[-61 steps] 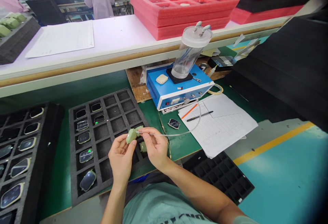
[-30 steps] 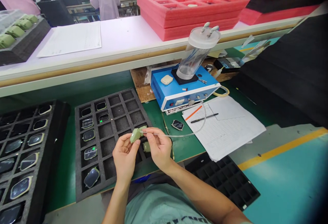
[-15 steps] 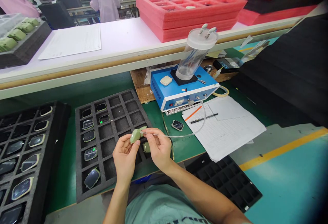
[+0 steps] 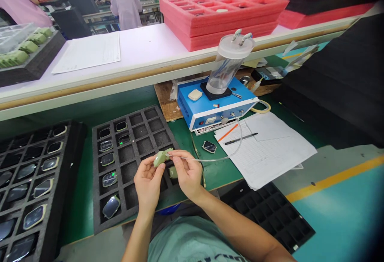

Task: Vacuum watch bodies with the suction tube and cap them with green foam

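Observation:
Between the fingertips of my left hand [image 4: 149, 180] is a green watch case [image 4: 160, 158], held over the dark foam tray [image 4: 141, 133]. My right hand [image 4: 188, 173] pinches the end of a thin clear tube [image 4: 220, 159] against the case's right side; the exact contact is partly hidden by my fingers. The tube curves back to the front of a blue machine [image 4: 186, 102]. Another green case [image 4: 173, 172] lies in the tray behind my right hand, partly covered. Several watch parts with dark screens, such as one watch face [image 4: 111, 207], sit in the tray's left compartments.
A watch part [image 4: 209, 147] lies beside papers [image 4: 267, 146] with a black pen [image 4: 241, 138]. A clear cylinder [image 4: 223, 72] stands on the machine. Farther left is another filled foam tray [image 4: 67, 174]. Red foam trays [image 4: 210, 26] sit on the shelf above; people work beyond.
The view has shifted slightly, so the scene sits a little farther right. Both hands keep the same hold on the watch case and tube.

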Action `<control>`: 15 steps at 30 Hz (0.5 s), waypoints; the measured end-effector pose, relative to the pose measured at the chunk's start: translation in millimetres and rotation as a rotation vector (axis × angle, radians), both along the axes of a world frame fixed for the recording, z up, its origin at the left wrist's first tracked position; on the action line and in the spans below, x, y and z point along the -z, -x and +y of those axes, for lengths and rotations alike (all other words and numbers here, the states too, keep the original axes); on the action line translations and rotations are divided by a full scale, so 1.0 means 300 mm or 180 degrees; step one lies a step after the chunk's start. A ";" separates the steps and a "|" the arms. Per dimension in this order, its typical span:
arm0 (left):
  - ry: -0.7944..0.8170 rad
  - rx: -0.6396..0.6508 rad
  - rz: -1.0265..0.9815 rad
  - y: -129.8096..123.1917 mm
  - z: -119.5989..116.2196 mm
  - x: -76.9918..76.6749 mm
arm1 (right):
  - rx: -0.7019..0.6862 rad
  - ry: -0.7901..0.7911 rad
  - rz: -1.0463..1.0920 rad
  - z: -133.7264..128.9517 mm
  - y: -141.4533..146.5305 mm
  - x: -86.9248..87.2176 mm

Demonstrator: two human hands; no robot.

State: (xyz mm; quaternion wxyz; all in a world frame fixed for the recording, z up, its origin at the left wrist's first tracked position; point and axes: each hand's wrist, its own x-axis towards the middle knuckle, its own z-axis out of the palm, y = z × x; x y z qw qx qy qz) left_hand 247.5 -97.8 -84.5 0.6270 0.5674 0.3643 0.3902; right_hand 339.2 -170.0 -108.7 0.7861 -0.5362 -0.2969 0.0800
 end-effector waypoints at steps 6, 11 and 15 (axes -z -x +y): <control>-0.1539 0.0406 0.1069 -0.050 0.140 -0.074 | 0.0104 -0.0058 0.0077 -0.018 0.016 0.009; -0.2288 0.0816 0.2158 -0.151 0.217 -0.067 | 0.0122 0.0230 0.0093 -0.026 0.027 0.006; -0.2541 0.0598 0.2255 -0.132 0.265 -0.079 | 0.0130 0.0230 0.0089 -0.027 0.028 0.013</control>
